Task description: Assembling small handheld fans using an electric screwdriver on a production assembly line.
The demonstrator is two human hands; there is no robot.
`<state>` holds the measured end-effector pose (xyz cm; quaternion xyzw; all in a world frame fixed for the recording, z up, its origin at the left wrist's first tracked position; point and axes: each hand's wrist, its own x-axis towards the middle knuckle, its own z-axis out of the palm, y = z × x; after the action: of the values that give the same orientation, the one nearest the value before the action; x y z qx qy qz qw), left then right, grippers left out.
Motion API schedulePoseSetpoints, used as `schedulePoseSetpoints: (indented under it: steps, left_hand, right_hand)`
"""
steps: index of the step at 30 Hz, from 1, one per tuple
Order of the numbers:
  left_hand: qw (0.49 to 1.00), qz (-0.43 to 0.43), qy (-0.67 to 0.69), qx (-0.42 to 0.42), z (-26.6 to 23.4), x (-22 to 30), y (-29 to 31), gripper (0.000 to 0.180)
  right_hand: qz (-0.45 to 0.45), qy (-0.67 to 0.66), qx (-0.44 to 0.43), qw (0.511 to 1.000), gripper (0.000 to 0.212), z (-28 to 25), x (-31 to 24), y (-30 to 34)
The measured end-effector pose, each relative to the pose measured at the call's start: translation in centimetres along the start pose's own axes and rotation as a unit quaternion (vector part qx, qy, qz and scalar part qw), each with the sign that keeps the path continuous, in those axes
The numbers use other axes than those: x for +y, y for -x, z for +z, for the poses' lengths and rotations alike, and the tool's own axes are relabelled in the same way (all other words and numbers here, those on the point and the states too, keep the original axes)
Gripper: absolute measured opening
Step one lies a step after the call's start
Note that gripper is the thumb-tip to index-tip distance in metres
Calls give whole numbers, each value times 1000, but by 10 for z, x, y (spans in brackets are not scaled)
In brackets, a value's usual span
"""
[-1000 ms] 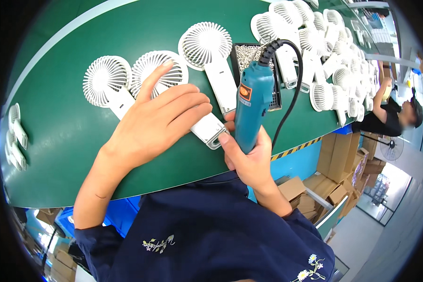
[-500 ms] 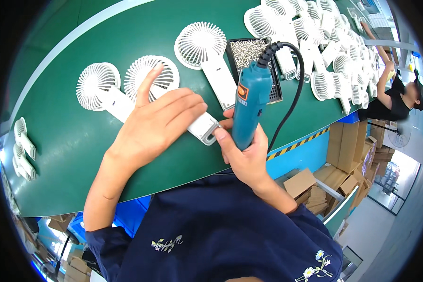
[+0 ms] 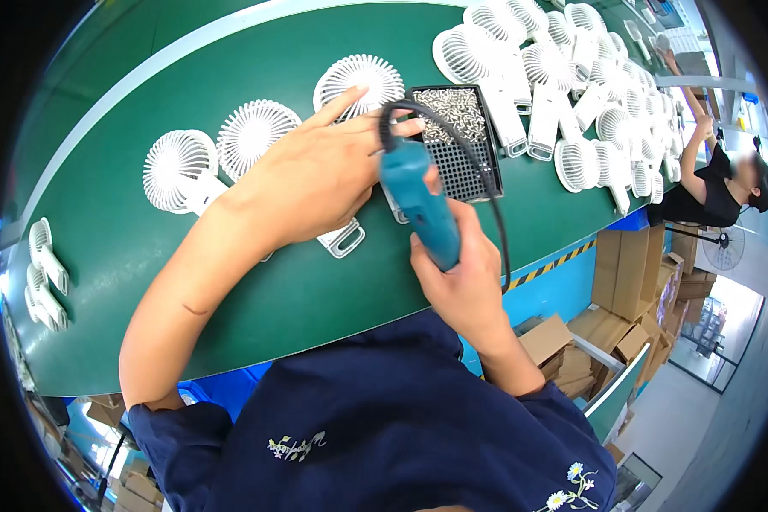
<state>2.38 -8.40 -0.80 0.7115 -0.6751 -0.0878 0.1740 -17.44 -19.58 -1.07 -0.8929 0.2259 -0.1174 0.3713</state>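
Note:
My right hand is wrapped round a teal electric screwdriver, whose black cord loops up and over it. Stretched out across the handle of a white handheld fan, my left hand has its fingers apart near that fan's round cage; most of the handle is hidden beneath the hand. Another white fan lies to the left, its handle end poking out below my left palm. Further left is one more white fan, partly covered by my forearm. A black tray of small screws lies just beyond the screwdriver.
Many white fans are heaped at the right of the green table. A few more fans lie at the far left. Cardboard boxes stand below the right edge. A co-worker is at the far right.
My left hand has left the second fan's handle and moved right onto the third fan. The screwdriver has come away from the second fan's handle end and now tilts left.

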Motion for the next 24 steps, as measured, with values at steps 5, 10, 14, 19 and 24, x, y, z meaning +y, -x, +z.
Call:
schedulePoseSetpoints:
  steps: [5,10,14,19,24]
  left_hand:
    - [997,39,-24,61,6,-7,3,48]
    - [997,43,-23,67,7,-13,5,46]
    - [997,44,-36,54,6,-10,7,46]
    - [996,50,4,70,7,-18,13,42]
    - [996,58,-2,73,7,-19,13,41]
  right_hand:
    - [-14,27,-36,999,44,-2,-7,-6]
    - [-10,17,-92,996,46,-4,-3,2]
    - [-20,-1,-60,998,40,1,-3,5]
    - [-20,-5,-46,999,37,9,-11,-9]
    - [-58,20,-48,997,37,5,-4,-12]
